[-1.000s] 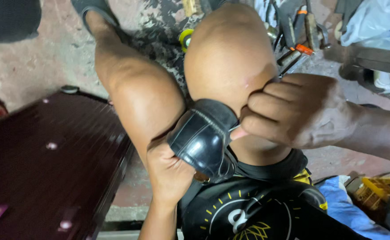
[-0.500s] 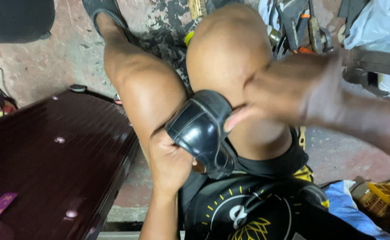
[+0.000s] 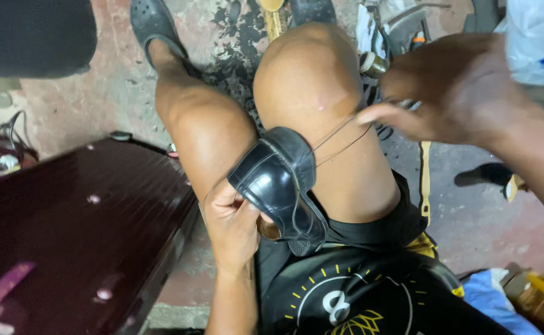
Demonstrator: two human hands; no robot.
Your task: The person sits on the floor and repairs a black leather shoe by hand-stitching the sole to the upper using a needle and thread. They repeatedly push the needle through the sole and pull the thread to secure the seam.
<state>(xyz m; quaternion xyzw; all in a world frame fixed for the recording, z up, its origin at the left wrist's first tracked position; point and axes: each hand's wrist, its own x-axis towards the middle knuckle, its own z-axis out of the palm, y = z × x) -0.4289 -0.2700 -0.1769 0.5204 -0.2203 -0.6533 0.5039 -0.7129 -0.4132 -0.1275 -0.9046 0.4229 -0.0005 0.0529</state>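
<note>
A small black leather shoe rests between my bare knees, toe pointing up. My left hand grips it from below at the sole side. My right hand is raised to the right of the knee, fingers pinched on a thin dark thread that runs taut from the shoe's edge up to the fingers. Whether a needle is in the fingers cannot be seen.
A dark maroon case lies at my left. Tools and clutter sit on the stained concrete floor beyond my knees. A white plastic bag is at upper right. A black sandal is on my left foot.
My right hand has left the shoe's edge and moved up and to the right, drawing the thread out taut. The left hand still holds the shoe.
</note>
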